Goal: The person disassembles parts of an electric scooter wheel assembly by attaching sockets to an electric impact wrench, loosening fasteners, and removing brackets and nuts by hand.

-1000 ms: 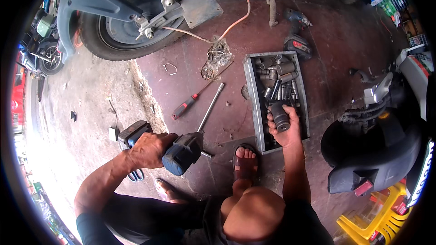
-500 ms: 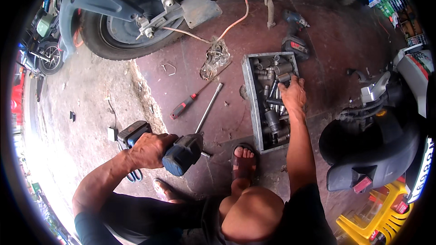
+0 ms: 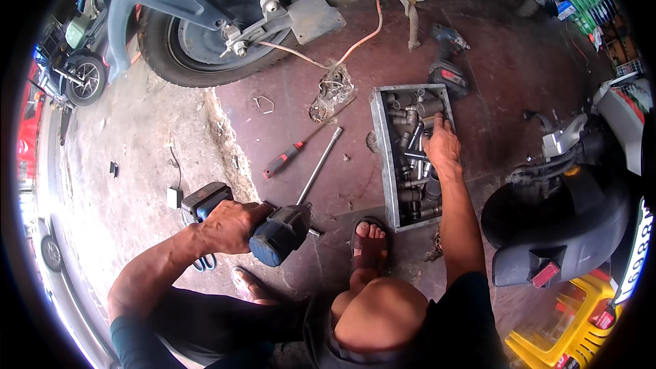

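My left hand [image 3: 234, 227] is wrapped round the handle of a blue and black cordless impact wrench [image 3: 280, 234], held low over the floor. My right hand [image 3: 443, 142] reaches into a grey metal tray [image 3: 387, 164] full of sockets and metal fittings. Its fingers are spread among them near a wide socket [image 3: 429, 107], with the fingertips partly hidden. A dark socket [image 3: 433, 186] lies below this hand, near my wrist. On the floor left of the tray lie a long metal T-shaped wrench [image 3: 320, 166] and a red and black screwdriver [image 3: 284, 160].
A motorbike's rear wheel [image 3: 198, 34] stands at the far left. Beyond the tray lies a second cordless power tool [image 3: 447, 72]. Black vehicle bodywork [image 3: 560, 232] and a yellow plastic stool [image 3: 581, 318] take up the right side. The concrete is broken along a rough edge [image 3: 232, 143].
The view has shifted slightly. A large dark socket in the tray has moved to the right, toward my right wrist. My left hand still grips the impact wrench.
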A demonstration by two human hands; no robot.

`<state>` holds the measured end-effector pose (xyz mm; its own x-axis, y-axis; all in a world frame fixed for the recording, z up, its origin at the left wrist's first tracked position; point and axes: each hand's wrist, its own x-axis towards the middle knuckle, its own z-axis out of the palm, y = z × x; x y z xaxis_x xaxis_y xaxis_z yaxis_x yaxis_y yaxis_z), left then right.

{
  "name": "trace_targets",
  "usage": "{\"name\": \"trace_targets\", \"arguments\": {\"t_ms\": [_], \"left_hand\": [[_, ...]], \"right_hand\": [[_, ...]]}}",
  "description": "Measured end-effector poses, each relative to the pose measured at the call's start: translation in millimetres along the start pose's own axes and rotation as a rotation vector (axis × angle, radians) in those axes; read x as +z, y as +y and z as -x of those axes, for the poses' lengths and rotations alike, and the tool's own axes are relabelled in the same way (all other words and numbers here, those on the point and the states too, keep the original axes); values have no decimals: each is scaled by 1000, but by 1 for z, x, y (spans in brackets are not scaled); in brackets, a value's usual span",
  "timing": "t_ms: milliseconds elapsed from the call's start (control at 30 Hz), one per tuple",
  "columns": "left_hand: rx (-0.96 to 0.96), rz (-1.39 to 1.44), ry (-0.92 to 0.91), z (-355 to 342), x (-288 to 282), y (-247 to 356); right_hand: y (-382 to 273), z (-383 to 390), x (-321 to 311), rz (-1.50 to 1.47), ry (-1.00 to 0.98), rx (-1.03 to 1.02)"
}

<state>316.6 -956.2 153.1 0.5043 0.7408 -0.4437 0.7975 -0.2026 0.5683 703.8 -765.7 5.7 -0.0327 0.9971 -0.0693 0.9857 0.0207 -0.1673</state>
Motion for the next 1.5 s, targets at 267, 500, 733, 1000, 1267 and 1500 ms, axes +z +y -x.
{"name": "trace_targets", "arguments": {"t_ms": [267,500,733,1000,1267,1500], "left_hand": [[-9,21,-9,5,1,4],[-2,13,17,6,3,-1],[17,-30,43,4,5,-5],[56,-25,73,-2,6,-2],[23,-28,55,2,6,-3],[12,-49,54,5,6,-2]], "right_hand": [[-15,0,-12,169,67,-113],[-5,28,-6,131,41,-215],[-20,69,-25,-79,388,-236],[-24,74,-23,-514,300,-115],[-48,92,-41,-1629,-264,175],[-77,98,-59,-1789,-401,138]]}}
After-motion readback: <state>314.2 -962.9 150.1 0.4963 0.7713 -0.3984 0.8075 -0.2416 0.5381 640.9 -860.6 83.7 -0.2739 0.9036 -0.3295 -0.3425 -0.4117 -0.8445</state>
